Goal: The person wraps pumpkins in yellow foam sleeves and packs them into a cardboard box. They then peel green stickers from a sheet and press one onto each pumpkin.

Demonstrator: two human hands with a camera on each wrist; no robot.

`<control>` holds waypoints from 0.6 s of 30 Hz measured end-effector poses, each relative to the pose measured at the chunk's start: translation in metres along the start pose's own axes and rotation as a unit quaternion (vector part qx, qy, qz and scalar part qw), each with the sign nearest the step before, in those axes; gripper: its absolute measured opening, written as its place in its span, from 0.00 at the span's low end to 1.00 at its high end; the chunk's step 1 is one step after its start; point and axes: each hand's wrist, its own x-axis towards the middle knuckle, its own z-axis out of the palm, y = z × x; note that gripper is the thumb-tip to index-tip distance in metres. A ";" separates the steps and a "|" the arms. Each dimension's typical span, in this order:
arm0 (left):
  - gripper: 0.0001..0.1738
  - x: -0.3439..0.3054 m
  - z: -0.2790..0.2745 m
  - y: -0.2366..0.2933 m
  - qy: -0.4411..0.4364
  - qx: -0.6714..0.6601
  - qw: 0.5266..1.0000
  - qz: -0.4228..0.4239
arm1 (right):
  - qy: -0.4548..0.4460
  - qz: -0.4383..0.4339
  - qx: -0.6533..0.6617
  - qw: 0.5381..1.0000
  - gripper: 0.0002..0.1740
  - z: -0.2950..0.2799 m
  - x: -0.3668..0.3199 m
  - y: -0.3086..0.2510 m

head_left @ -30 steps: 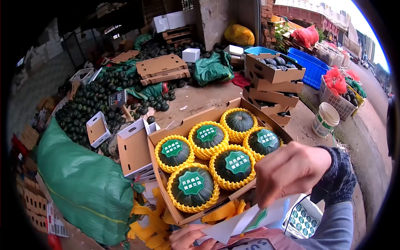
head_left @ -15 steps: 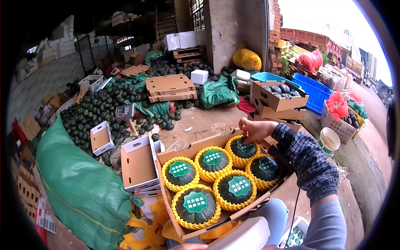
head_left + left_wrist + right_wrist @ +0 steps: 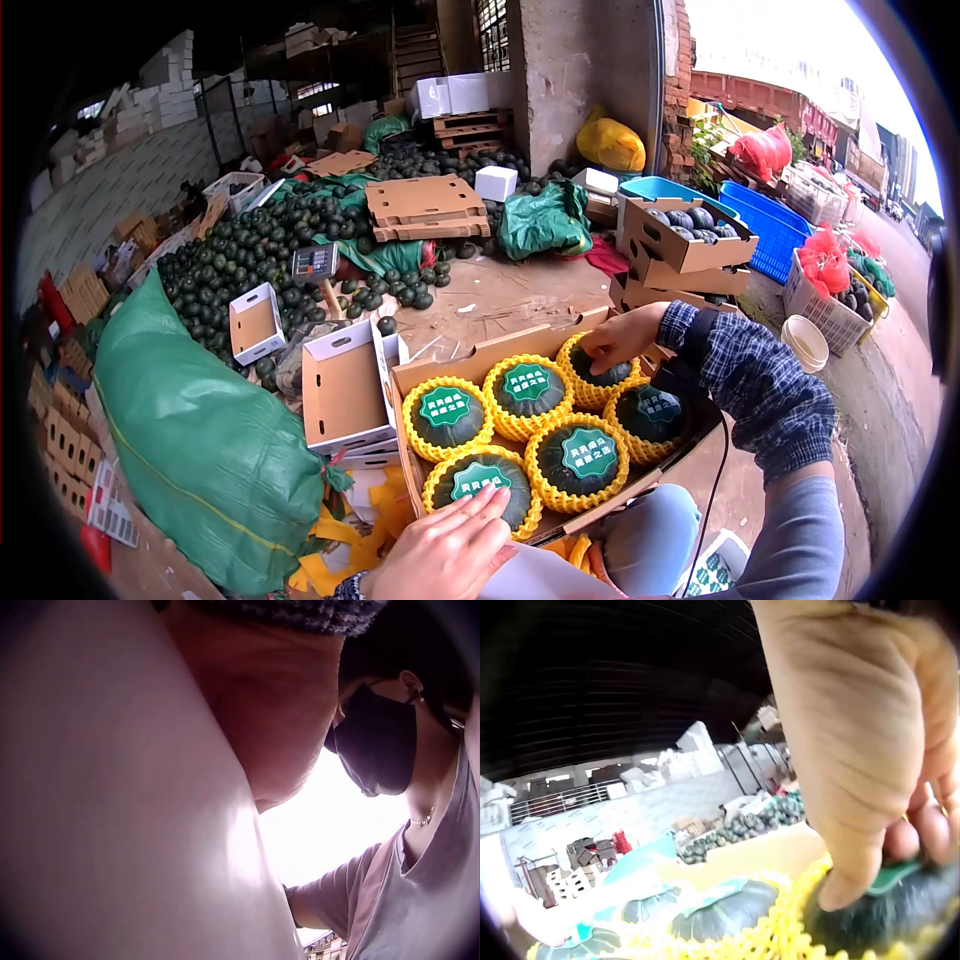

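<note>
A cardboard box (image 3: 404, 384) holds several dark green pumpkins in yellow foam nets. My right hand (image 3: 625, 338) is over the back-right pumpkin (image 3: 618, 376). In the right wrist view, its thumb touches the pumpkin's skin and its bent fingers press a green label (image 3: 894, 876) there. My left hand (image 3: 450, 548) rests straight fingers on the label of the front-left pumpkin (image 3: 455, 472). A white label sheet (image 3: 545, 575) lies under the left hand and fills much of the left wrist view. Green labels also show on the other pumpkins, such as the front-right one (image 3: 548, 482).
A bulging green sack (image 3: 215, 450) stands at the left, with a small carton (image 3: 345, 385) beside the box. Behind lies a heap of loose pumpkins (image 3: 235, 245) with a digital scale (image 3: 315, 262). Stacked pumpkin cartons (image 3: 690, 240) and a white bucket (image 3: 805, 342) are at the right.
My right hand has gone from the label sheet to the back-right pumpkin and now presses a label onto it. My left hand has risen from the sheet's edge onto the front-left pumpkin.
</note>
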 end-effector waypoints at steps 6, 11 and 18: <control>0.15 -0.009 0.009 -0.005 -0.008 0.094 0.995 0.016 | 0.036 -0.104 0.010 0.994 0.20 -0.032 0.011 -0.062; 0.14 -0.016 0.023 -0.004 0.066 0.101 0.993 -0.010 | -0.063 -0.113 -0.123 0.984 0.27 -0.020 0.048 -0.110; 0.19 -0.041 0.007 0.024 0.185 -0.192 0.963 0.023 | 0.099 -0.275 -0.057 0.954 0.16 0.034 -0.106 -0.212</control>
